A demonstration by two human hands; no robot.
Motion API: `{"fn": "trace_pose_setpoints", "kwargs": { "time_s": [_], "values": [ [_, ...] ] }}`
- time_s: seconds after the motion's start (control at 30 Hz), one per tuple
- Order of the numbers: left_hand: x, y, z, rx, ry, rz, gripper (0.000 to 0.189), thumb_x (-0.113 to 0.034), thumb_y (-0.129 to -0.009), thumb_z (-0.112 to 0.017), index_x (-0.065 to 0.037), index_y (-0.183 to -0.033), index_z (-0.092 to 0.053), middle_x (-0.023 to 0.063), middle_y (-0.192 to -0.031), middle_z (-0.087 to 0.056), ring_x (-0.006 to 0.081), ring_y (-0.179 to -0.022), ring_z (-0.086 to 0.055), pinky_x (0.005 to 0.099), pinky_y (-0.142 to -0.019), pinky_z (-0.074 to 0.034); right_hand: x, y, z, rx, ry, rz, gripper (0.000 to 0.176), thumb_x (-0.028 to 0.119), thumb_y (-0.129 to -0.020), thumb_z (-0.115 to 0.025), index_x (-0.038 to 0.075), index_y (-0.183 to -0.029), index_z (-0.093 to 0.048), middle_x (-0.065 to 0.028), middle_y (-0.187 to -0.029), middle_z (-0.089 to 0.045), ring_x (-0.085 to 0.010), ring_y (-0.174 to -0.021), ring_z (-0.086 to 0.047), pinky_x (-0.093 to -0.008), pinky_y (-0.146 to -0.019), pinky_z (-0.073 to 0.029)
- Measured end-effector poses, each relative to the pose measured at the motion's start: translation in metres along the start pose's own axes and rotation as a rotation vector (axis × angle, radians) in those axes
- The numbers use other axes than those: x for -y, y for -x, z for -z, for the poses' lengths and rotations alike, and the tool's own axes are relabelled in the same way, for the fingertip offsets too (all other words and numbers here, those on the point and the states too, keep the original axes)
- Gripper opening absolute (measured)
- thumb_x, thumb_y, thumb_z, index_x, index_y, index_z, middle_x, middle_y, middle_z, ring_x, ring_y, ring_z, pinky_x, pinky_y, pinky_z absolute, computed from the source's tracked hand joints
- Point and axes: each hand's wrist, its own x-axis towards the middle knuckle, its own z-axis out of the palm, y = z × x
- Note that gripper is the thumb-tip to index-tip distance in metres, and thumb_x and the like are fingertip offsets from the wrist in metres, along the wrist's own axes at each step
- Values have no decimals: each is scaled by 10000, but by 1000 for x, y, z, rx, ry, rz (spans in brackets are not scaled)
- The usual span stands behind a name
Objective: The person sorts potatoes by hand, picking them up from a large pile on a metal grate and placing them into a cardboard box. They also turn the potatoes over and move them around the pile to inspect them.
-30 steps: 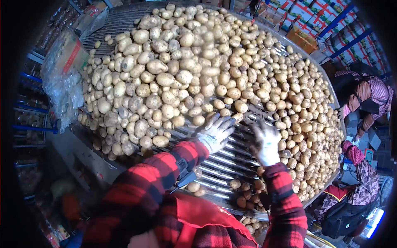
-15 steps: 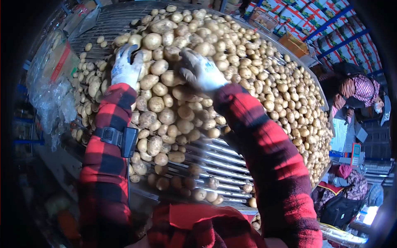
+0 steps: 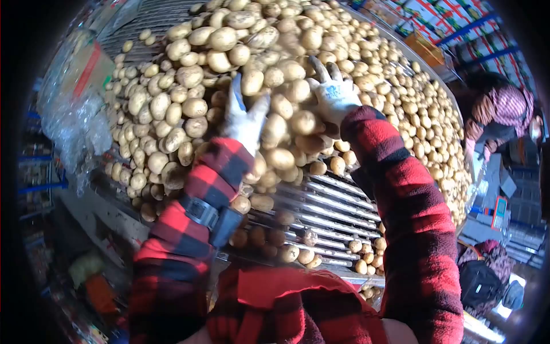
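Note:
A large heap of potatoes (image 3: 195,107) covers a slatted metal grate (image 3: 329,212). My left hand (image 3: 245,120), in a white glove with blue-grey fingertips, is pushed in among the potatoes with thumb and fingers spread. To its right my right hand (image 3: 337,97), gloved the same way, lies against the heap with its fingers stretched apart. Between the two hands several potatoes (image 3: 286,117) are blurred by motion. Neither hand is closed round a potato. Loose potatoes (image 3: 298,255) lie on the lower slats, close to my body.
Clear plastic wrapping and a cardboard box (image 3: 94,69) stand at the left edge. A person in a checked top (image 3: 507,106) is at the right, with another person (image 3: 487,275) below. Stacked printed cartons (image 3: 441,20) and an orange-brown box (image 3: 424,49) are at the back right.
Both hands have shifted right across the heap, the left one most. Potatoes between them have tumbled toward me, and more now lie at the lower right of the grate.

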Motion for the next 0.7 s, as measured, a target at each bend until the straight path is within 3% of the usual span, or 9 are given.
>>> {"fn": "trace_pose_setpoints", "kwargs": {
  "time_s": [0.07,0.1,0.17,0.23,0.33,0.47,0.53,0.63,0.7],
  "values": [
    [-16,41,-26,177,128,72,793,-267,-1023,-718,-32,-1646,-287,182,-1607,-463,262,-1437,-476,376,-1163,-442,-24,33,-7,72,34,-31,754,395,-816,-824,264,-1507,-552,-112,-1747,-191,-523,-1546,-258,-703,-1152,-392],
    [7,56,-55,205,186,267,779,-237,-1002,-740,-28,-1628,-326,195,-1653,-388,311,-1481,-431,400,-1180,-433,-30,58,-4,73,103,-47,794,361,-795,-844,267,-1521,-539,-117,-1738,-219,-525,-1531,-286,-680,-1145,-421],
    [-16,89,-79,176,-86,-151,759,-190,-965,-761,-22,-1597,-375,215,-1687,-295,356,-1528,-359,437,-1206,-411,-68,92,-44,62,104,-45,883,340,-776,-862,297,-1570,-478,-133,-1728,-246,-526,-1519,-309,-660,-1140,-437],
    [-12,104,-111,190,-128,-263,794,-225,-865,-814,-114,-1565,-457,222,-1678,-271,447,-1534,-298,550,-1250,-322,-86,139,-64,-6,50,-218,976,337,-753,-877,311,-1607,-406,-188,-1702,-285,-531,-1472,-367,-639,-1114,-463],
    [-10,113,-156,229,-394,-438,812,-367,-857,-798,-204,-1576,-457,225,-1640,-317,520,-1481,-296,647,-1227,-285,-115,224,-114,-116,-64,-434,863,318,-763,-855,340,-1548,-496,-197,-1664,-346,-513,-1430,-416,-674,-1066,-451],
    [-20,130,-214,519,-525,-561,758,-453,-928,-692,-233,-1606,-434,197,-1690,-265,392,-1591,-186,629,-1300,-95,-87,339,-123,-414,-156,-662,729,254,-811,-804,220,-1499,-564,-234,-1583,-445,-504,-1397,-449,-617,-1100,-437],
    [-31,162,-234,606,-568,-676,713,-479,-960,-643,-218,-1597,-455,168,-1697,-270,340,-1608,-159,749,-1245,16,-57,392,-136,-468,-220,-817,689,235,-840,-781,179,-1494,-570,-239,-1577,-451,-478,-1409,-450,-607,-1122,-415],
    [-47,199,-238,811,-515,-645,638,-586,-915,-664,-287,-1478,-625,93,-1743,-197,521,-1584,-77,850,-1158,-149,3,447,-150,-463,-302,-968,600,216,-886,-740,132,-1463,-596,-228,-1568,-467,-456,-1424,-439,-611,-1162,-356],
    [-49,221,-235,879,-629,-909,634,-579,-892,-696,-306,-1461,-634,108,-1748,-181,599,-1554,-51,841,-1131,-237,44,463,-156,-442,-329,-987,580,222,-893,-741,138,-1450,-604,-215,-1575,-464,-456,-1414,-447,-617,-1172,-342]
  ]
}}
